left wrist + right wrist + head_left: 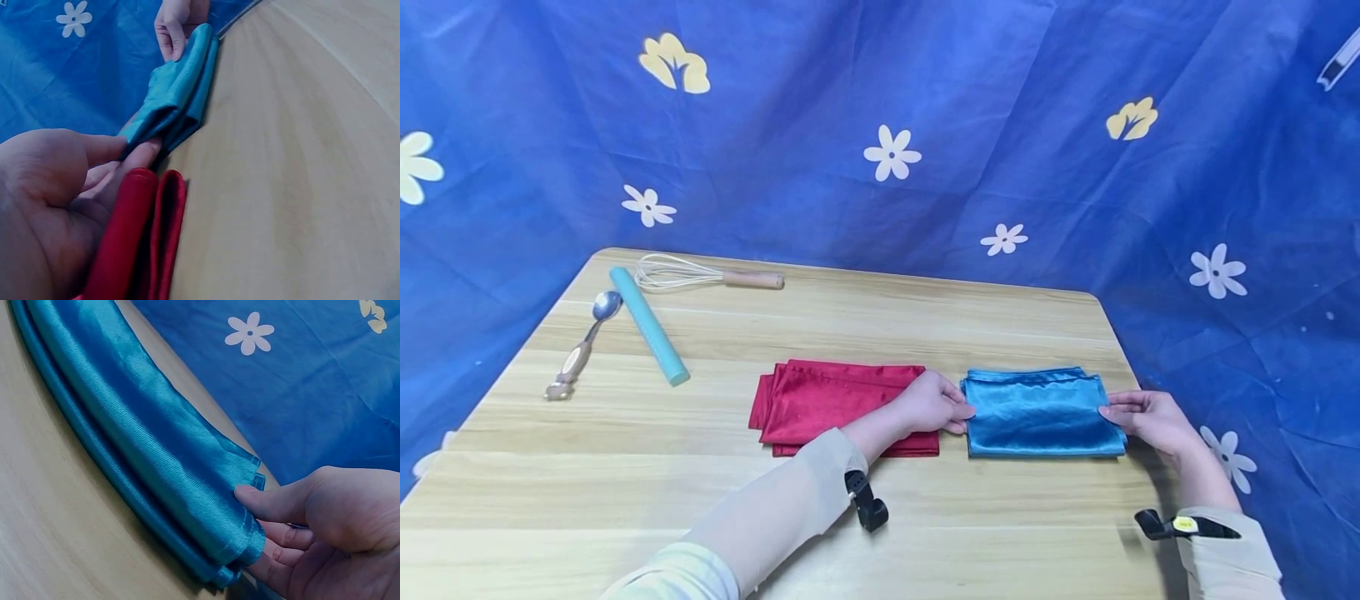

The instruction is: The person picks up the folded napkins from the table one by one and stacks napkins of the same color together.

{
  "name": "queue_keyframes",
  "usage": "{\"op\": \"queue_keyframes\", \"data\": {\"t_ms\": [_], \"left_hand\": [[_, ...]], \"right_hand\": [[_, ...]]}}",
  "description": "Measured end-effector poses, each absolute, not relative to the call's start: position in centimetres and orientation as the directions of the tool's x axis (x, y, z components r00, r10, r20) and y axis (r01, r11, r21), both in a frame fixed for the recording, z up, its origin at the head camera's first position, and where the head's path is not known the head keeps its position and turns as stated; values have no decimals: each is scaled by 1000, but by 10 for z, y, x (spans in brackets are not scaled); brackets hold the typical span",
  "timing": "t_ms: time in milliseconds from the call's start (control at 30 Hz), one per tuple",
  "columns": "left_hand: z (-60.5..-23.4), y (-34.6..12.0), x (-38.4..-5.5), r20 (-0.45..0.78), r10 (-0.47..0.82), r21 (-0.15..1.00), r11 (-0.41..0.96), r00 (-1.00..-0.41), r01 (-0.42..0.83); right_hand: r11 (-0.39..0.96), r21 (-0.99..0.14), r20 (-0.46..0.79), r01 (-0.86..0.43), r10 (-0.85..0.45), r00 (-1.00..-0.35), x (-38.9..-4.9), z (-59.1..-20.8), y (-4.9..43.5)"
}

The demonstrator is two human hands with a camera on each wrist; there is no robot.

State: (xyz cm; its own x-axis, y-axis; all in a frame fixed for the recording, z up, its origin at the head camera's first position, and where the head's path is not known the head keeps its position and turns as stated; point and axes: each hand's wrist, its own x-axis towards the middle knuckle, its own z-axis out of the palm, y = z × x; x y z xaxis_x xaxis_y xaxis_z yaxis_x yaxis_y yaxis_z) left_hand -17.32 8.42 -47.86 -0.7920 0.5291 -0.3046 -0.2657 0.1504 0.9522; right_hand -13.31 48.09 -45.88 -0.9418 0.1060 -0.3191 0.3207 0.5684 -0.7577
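A folded blue satin cloth (1037,414) lies on the right part of the table, its layers stacked in a rectangle. My left hand (934,402) pinches its left edge, thumb on top and fingers beneath, as the left wrist view shows. At the opposite end my right hand (1153,419) pinches the right edge between thumb (253,499) and fingers. Under my left wrist sits a folded red satin cloth (835,404), partly hidden by that hand and forearm. In the left wrist view the red cloth's folded end (134,231) is right beside my left palm.
At the table's far left lie a whisk (752,279), a turquoise stick (651,327) and a metal spoon (576,358) with a pale handle. The wooden table (700,500) ends just beyond my right hand. A blue flowered curtain (820,108) hangs behind and at the sides.
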Motion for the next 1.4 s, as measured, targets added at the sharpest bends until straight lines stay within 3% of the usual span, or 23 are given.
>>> {"op": "queue_keyframes", "data": {"t_ms": [300,667,800,1000,1400], "left_hand": [[-456,73,-183,-317,560,948,157,-765,-278],[-435,53,-201,-221,519,974,76,-825,-214],[-427,42,-207,-124,465,992,57,-877,-110],[-412,16,-214,16,368,988,139,-930,72],[-379,-33,-206,244,278,904,282,-929,322]], "right_hand": [[524,-820,-235,230,59,-970,-133,-450,486],[628,-768,-120,129,57,-991,-142,-426,469],[555,-828,-79,83,31,-996,-147,-420,457],[461,-887,-3,-1,-8,-1000,-153,-407,431],[388,-894,211,-223,-76,-975,-153,-376,366]]}}
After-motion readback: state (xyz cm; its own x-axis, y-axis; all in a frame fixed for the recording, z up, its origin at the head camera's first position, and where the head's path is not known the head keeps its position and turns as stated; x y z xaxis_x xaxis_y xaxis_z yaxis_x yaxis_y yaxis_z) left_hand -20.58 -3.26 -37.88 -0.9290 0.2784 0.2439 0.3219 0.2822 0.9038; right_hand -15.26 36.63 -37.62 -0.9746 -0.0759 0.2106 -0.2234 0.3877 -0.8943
